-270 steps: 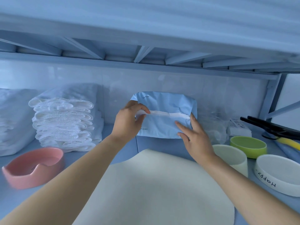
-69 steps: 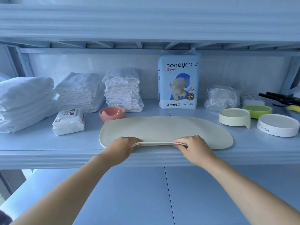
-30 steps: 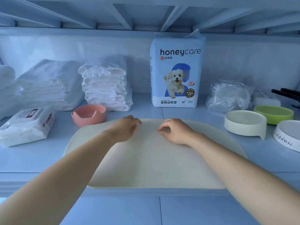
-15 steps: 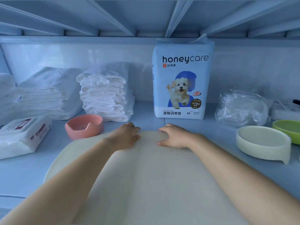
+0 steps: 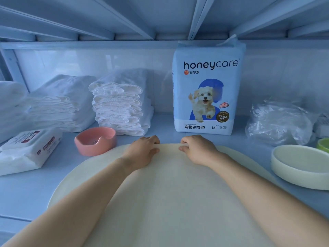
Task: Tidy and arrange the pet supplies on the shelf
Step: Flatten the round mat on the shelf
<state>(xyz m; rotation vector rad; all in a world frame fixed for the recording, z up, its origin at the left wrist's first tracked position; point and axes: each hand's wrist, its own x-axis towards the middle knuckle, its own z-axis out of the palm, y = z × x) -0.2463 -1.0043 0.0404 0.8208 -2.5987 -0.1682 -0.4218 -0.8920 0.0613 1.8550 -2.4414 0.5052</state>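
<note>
The shelf [image 5: 26, 193] carries everything here, and most of its front middle is taken by a big cream mat [image 5: 169, 202], lying flat with its near part running out under both forearms. It sits in front, probably because nothing else is wide enough to need that open stretch.

Behind it, a pack of training pads [image 5: 206, 97] stands upright against the back wall, label facing out so it can be read. To its left are two stacks of folded white pads [image 5: 121, 111], squared up along the wall. A crumpled plastic bag [image 5: 279, 122] sits to the right of the pack.

A pack of wipes [image 5: 28, 150] lies flat at the left. A cream bowl [image 5: 302, 168] sits just beside the mat's right edge, and a pink bowl [image 5: 95, 140] touches or nearly touches its left curve. Only a sliver of a green bowl [image 5: 324, 144] shows at the right edge of view.

The left hand [image 5: 144, 150] and right hand [image 5: 195, 148] lie close together at the mat's far edge, fingers curled over it and thumbs on top. That grip looks meant for pulling, lifting or folding the mat, not for pressing it flat.
</note>
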